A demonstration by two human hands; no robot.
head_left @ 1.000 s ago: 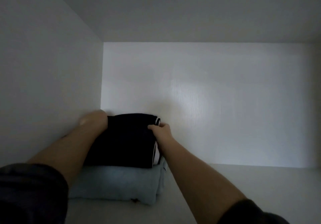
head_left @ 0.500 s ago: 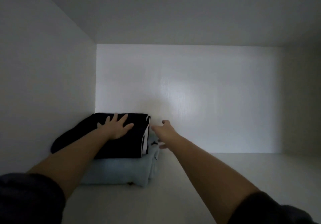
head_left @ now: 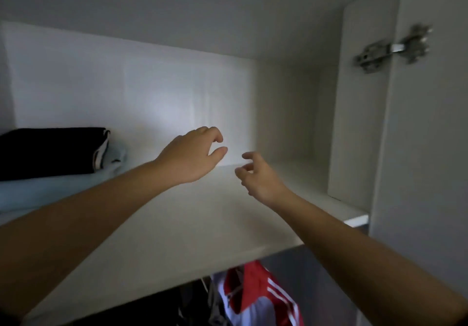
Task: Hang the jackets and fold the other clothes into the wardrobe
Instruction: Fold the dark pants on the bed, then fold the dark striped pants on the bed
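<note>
A folded black garment point(head_left: 48, 149) with white stripes lies on top of a folded light blue garment point(head_left: 50, 190) at the far left of the white wardrobe shelf point(head_left: 177, 224). My left hand point(head_left: 192, 154) hovers over the middle of the shelf, fingers loosely curled and holding nothing. My right hand point(head_left: 260, 176) is just to its right, also empty with fingers apart. Both hands are well to the right of the stack and apart from it. Below the shelf hangs a red and white striped jacket point(head_left: 258, 295).
The wardrobe's right side panel point(head_left: 354, 123) and the open door point(head_left: 430, 148) with its metal hinge point(head_left: 390, 49) stand on the right. Dark clothes point(head_left: 192, 305) hang beneath the shelf to the left of the red jacket.
Both hands have let go of the black garment and pulled back to the right, away from the stack. The view has swung right and down, showing the door and hanging clothes.
</note>
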